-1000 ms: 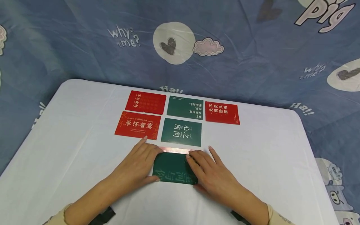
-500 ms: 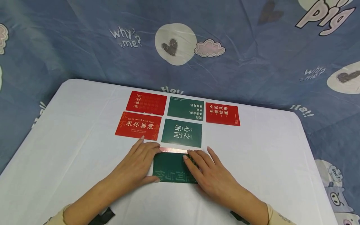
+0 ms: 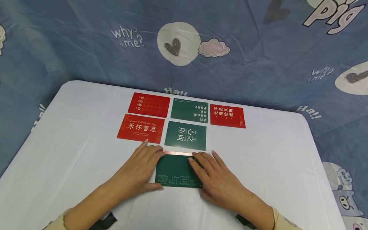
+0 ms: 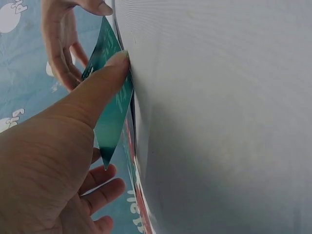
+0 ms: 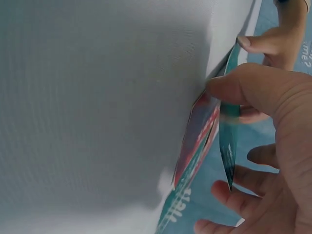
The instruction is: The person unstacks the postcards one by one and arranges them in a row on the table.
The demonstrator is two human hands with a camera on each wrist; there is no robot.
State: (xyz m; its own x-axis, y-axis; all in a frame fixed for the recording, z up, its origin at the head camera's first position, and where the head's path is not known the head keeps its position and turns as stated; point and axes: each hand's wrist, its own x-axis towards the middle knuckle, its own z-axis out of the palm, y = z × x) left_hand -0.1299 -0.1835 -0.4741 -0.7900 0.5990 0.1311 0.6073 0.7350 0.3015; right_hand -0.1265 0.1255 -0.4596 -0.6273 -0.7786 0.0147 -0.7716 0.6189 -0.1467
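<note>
Both hands hold a green card (image 3: 176, 172) with pale Chinese characters, near the middle of the table. My left hand (image 3: 143, 166) grips its left end, thumb at the near corner and fingertips by the far one. At the right end my right hand (image 3: 217, 179) holds it, its fingers covering the far right corner. The left wrist view shows the green card (image 4: 114, 124) tilted, with the left thumb against it. Along its far edge a shiny pinkish strip (image 3: 178, 153) shows; the rest of that piece is hidden.
Beyond the hands lie two red cards (image 3: 149, 105) at left, two green cards (image 3: 186, 135) in the middle and one red card (image 3: 227, 116) at right. They rest on a white-covered table (image 3: 273, 153). A blue printed cloth (image 3: 244, 73) hangs behind.
The left thumb tip has shifted slightly toward the near edge of the held green card. Both hands otherwise stay almost still, and the other cards lie where they were.
</note>
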